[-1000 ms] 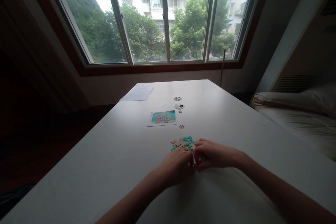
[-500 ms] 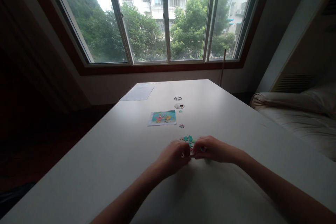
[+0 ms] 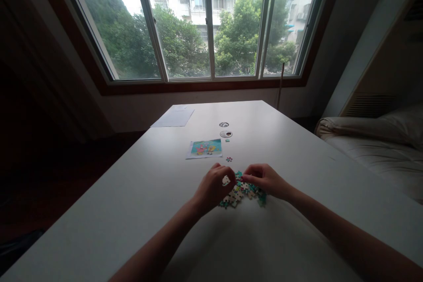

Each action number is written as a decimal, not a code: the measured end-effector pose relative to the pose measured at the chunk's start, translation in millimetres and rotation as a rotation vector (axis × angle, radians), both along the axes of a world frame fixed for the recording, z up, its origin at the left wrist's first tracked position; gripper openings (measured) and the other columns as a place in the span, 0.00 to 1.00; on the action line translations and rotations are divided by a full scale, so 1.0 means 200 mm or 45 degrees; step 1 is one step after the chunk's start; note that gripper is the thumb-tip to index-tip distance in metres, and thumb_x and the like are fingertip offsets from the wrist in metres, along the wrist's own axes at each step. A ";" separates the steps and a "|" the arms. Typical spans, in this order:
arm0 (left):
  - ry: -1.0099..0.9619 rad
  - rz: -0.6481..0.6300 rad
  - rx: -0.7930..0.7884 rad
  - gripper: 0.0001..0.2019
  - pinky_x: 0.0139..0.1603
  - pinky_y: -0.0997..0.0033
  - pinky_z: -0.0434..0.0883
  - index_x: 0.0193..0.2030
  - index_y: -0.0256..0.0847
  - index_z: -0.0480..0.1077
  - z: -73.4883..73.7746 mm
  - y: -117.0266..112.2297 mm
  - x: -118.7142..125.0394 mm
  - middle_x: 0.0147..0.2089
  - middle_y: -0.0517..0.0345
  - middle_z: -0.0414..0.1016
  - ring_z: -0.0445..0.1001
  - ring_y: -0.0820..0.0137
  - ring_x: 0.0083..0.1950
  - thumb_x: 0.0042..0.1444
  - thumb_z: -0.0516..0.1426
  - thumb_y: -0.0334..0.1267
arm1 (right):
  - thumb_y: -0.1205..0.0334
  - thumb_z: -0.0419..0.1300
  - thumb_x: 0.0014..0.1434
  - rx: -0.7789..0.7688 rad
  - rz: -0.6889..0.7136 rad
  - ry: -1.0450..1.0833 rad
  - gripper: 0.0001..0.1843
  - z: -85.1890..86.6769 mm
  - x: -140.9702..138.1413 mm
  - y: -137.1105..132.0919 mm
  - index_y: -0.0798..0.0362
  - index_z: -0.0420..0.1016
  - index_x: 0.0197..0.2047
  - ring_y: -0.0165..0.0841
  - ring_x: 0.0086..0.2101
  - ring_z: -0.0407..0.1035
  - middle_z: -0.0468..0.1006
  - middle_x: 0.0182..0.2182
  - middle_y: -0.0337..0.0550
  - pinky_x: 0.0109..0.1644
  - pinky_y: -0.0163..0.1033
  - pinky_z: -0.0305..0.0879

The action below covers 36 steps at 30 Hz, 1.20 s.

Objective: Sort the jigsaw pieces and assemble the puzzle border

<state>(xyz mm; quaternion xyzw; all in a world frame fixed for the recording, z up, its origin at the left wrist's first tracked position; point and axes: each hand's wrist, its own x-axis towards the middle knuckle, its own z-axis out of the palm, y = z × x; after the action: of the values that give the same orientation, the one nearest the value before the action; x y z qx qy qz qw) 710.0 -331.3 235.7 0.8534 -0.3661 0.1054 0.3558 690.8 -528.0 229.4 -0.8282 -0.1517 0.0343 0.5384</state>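
A heap of jigsaw puzzle pieces, some teal and some showing pale backs, lies on the white table. Over the heap's left side, my left hand is closed in a pinch, thumb and forefinger making a ring. My right hand pinches from the right, its fingertips almost meeting the left ones. A small reddish puzzle piece shows between the two sets of fingertips, partly hidden by them. Beyond the heap lies a picture card with cartoon figures on teal.
A small flower-shaped cluster and a teal piece lie past the hands. Two round discs sit farther back. Paper sheets rest at the far left edge. A sofa stands to the right.
Both hands have risen and shifted away from me, off the near side of the heap. More of the puzzle pieces now shows below them.
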 end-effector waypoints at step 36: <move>0.013 0.102 0.091 0.07 0.32 0.75 0.63 0.27 0.38 0.71 -0.03 0.02 0.05 0.26 0.60 0.72 0.66 0.72 0.30 0.54 0.54 0.35 | 0.61 0.55 0.58 -0.392 -0.369 -1.048 0.06 0.03 0.00 -0.08 0.52 0.73 0.34 0.30 0.31 0.69 0.75 0.30 0.42 0.35 0.35 0.64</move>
<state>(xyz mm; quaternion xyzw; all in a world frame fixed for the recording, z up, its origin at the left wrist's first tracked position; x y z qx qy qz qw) 720.5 -327.2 230.0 0.8800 -0.3333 0.1022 0.3226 691.2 -543.1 235.5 -0.8559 -0.2286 -0.3507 0.3035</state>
